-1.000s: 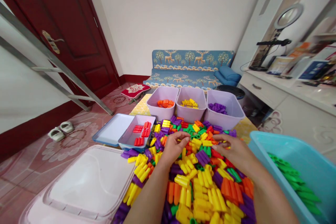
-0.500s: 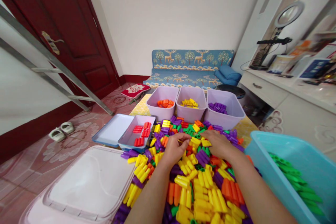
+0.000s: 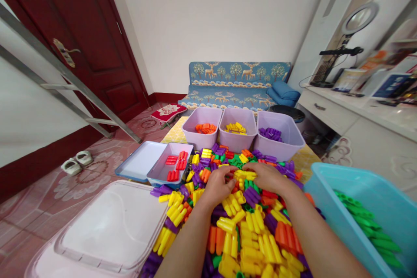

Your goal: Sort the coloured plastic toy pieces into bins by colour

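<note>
My left hand (image 3: 220, 184) is over the mixed pile (image 3: 233, 203), fingers half-curled, thumb near index; can't tell if I'm gripping anything. My right hand (image 3: 269, 178) is low, fingertips at the yellow pieces (image 3: 244, 175) between my hands; grip hidden, can't tell. Pile's on the table (image 3: 306, 161), nearer me than three lilac bins (image 3: 236, 142).

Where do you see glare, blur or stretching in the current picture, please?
Head view: faint sheen on the pale lid, smeared clutter on the counter, and a door slanting as if through a wide lens; same view: yellow pieces in front look fairly crisp.
</note>
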`<state>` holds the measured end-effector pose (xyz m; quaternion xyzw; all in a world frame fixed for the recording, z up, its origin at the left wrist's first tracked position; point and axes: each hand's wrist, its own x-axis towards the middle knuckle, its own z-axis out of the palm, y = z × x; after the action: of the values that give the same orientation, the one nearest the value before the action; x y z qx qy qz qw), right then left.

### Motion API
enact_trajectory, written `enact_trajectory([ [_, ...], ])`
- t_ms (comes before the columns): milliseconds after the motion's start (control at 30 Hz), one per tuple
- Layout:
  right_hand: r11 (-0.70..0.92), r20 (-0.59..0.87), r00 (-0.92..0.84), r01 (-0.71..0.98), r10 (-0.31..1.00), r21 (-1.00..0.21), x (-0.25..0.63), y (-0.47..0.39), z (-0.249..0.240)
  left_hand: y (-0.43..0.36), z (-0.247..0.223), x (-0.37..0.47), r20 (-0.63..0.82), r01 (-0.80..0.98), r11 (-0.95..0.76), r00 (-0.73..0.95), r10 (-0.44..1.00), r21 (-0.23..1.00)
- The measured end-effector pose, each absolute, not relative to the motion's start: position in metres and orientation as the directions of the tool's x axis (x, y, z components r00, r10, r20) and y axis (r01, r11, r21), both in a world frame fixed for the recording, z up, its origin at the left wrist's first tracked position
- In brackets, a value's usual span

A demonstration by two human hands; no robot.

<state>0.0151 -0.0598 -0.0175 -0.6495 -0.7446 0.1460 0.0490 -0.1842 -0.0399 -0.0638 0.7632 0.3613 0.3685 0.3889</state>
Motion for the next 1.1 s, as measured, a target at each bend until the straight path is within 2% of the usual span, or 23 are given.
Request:
enact_trajectory([
  [267, 0.112, -0.155, -0.178, 0.926, 0.972, -0.36, -0.002, -0.049, -0.019, -0.041, -0.063, -0.185, 0.302, 0.291, -0.466, 0.465, 0.832, 0.836],
  [567, 0.118, -0.058, -0.177, 0.833, 0.983, -0.541, -0.003, -0.058, -0.022, -0.044, -0.054, -0.187, 0.266, 0.356, -0.468, 0.487, 0.832, 0.809],
  [733, 0.165, 0.072, -0.163, 0.686, 0.984, -0.709, -0.02, -0.077, -0.016, -0.045, -0.051, -0.187, 0.263, 0.33, -0.476, 0.521, 0.812, 0.815],
  [833, 0.181, 0.116, -0.143, 0.618, 0.983, -0.766, -0.031, -0.089, -0.011, -0.047, -0.049, -0.187, 0.271, 0.291, -0.494, 0.563, 0.781, 0.82],
  [967, 0.124, 0.128, -0.029, 0.532, 0.991, -0.838, -0.04, -0.095, -0.016, -0.049, -0.045, -0.188, 0.314, 0.176, -0.501, 0.595, 0.74, 0.847],
  [1100, 0.03, 0.072, 0.121, 0.32, 0.99, -0.947, -0.04, -0.094, -0.025, -0.048, -0.044, -0.187, 0.325, 0.117, -0.458, 0.553, 0.767, 0.881],
])
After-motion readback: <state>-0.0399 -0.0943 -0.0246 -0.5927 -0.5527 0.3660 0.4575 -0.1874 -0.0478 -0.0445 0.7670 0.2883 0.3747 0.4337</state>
